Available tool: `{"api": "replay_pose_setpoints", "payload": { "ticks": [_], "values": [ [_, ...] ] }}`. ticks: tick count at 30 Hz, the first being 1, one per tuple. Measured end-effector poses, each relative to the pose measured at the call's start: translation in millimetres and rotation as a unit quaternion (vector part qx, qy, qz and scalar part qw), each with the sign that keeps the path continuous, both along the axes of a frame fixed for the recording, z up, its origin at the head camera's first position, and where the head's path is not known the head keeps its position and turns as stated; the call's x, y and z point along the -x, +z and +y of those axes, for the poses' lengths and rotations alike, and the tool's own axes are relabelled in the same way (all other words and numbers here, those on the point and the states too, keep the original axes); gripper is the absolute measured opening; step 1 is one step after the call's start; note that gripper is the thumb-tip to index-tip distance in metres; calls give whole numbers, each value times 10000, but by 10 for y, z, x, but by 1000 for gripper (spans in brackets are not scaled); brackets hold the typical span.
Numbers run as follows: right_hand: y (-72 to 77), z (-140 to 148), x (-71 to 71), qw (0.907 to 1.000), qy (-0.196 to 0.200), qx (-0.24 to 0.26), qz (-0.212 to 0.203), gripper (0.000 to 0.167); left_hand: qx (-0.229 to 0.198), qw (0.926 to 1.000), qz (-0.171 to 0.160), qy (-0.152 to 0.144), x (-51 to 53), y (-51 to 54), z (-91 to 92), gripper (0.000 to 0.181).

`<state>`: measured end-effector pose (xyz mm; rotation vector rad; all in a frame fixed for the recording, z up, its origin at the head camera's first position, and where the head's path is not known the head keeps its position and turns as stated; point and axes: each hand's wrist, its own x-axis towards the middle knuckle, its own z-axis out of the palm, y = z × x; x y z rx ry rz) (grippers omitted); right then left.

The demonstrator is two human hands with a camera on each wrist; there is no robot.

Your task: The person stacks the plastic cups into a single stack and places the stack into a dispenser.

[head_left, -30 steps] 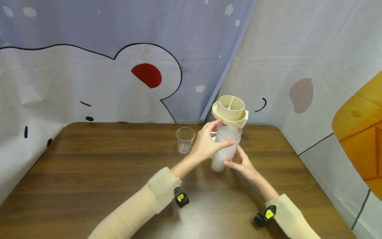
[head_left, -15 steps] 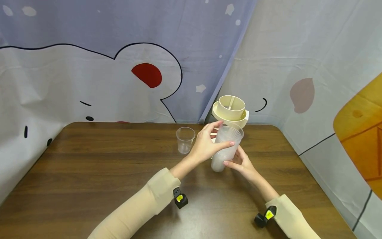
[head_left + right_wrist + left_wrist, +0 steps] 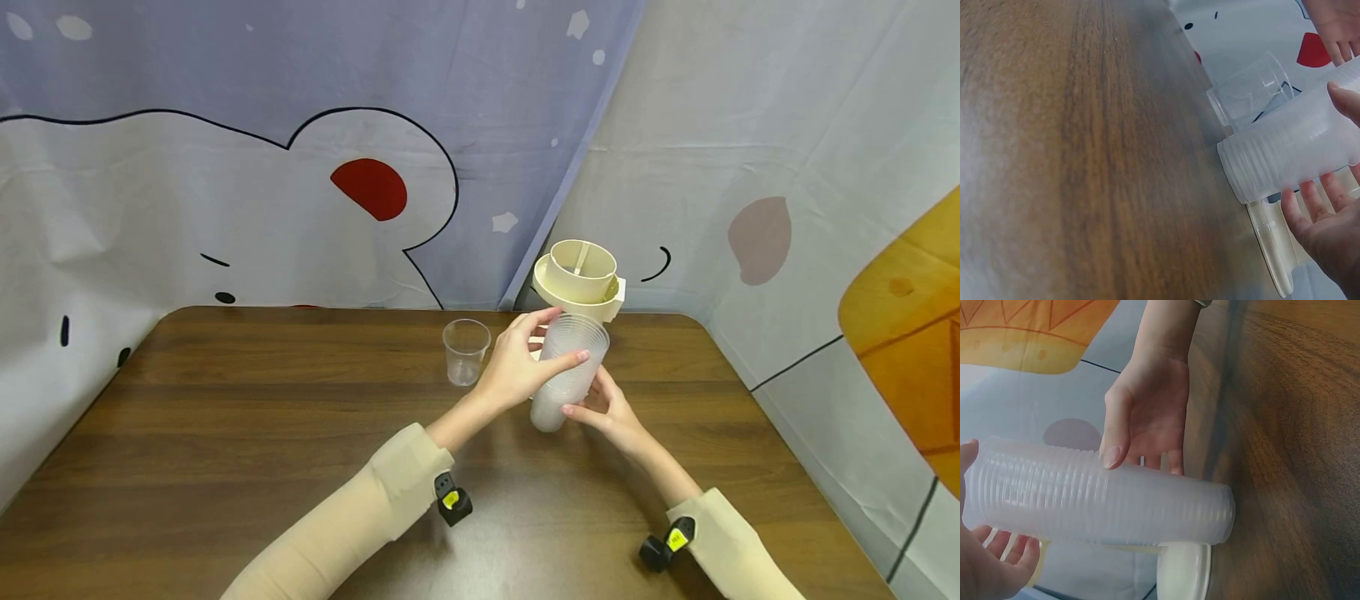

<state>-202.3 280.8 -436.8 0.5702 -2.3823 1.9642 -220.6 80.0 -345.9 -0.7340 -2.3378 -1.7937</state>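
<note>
A tall stack of nested clear plastic cups leans slightly, its rims up and to the right. My left hand holds the upper part from the left, thumb across the front. Lower down, my right hand holds the stack from the right between thumb and fingers. In the left wrist view, the cup stack lies between my left hand and right hand. The right wrist view shows the stack's base at the tabletop. Directly behind stands a cream plastic holder with a round open top, partly hidden.
A single clear plastic cup stands upright left of the hands. The brown wooden table reaches a patterned cloth backdrop behind and to the right. Both wrists wear small black cameras.
The rim at the top of the cup stack sits slightly lower than a second ago, closer to the rims beneath it. Both hands have hardly moved.
</note>
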Motion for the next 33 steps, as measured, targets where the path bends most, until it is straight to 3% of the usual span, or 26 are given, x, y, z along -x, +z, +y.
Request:
{"api": "replay_pose_setpoints", "payload": {
  "ticks": [12, 33],
  "values": [
    [18, -8, 25, 9998, 101, 144, 39, 77, -26, 10000, -57, 61, -13, -13, -1, 64],
    [75, -48, 63, 9982, -64, 320, 502, 74, 48, 9999, -87, 18, -5, -26, -8, 65]
  ]
}}
